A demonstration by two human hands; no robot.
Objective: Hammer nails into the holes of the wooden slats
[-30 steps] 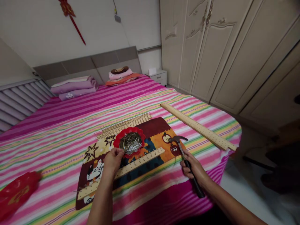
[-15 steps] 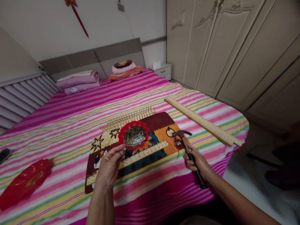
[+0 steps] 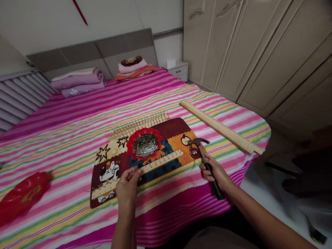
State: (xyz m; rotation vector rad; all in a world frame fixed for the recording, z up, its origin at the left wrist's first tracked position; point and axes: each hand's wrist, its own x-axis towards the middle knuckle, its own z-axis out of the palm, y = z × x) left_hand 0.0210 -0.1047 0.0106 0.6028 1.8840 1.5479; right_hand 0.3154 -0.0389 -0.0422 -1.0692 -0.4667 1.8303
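My right hand [image 3: 213, 173] is closed around the handle of a claw hammer [image 3: 210, 169], its head raised over the right end of the mat. With fingertips pinched together, my left hand [image 3: 129, 180] is at the middle of a narrow wooden strip [image 3: 166, 159]. What looks like a nail is in that pinch, mostly hidden by the fingers. Several nails stand in the strip's right part, and its left part shows small holes. Just beyond it, a red scalloped bowl [image 3: 129, 152] holds a heap of loose nails [image 3: 146, 144]. Both lie on a patterned mat [image 3: 178, 125].
Behind the bowl, wooden strips bristling with upright nails [image 3: 140, 125] lie at the mat's far edge. A longer wooden strip with holes [image 3: 220, 128] is to the right on the striped bed [image 3: 166, 100]. A red plastic bag [image 3: 24, 197] lies left. Folded bedding [image 3: 79, 82] is at the headboard.
My left hand has moved from the bowl's near rim to the wooden strip. The hammer stays in my right hand, nearly still. The whole view has tilted down a little.
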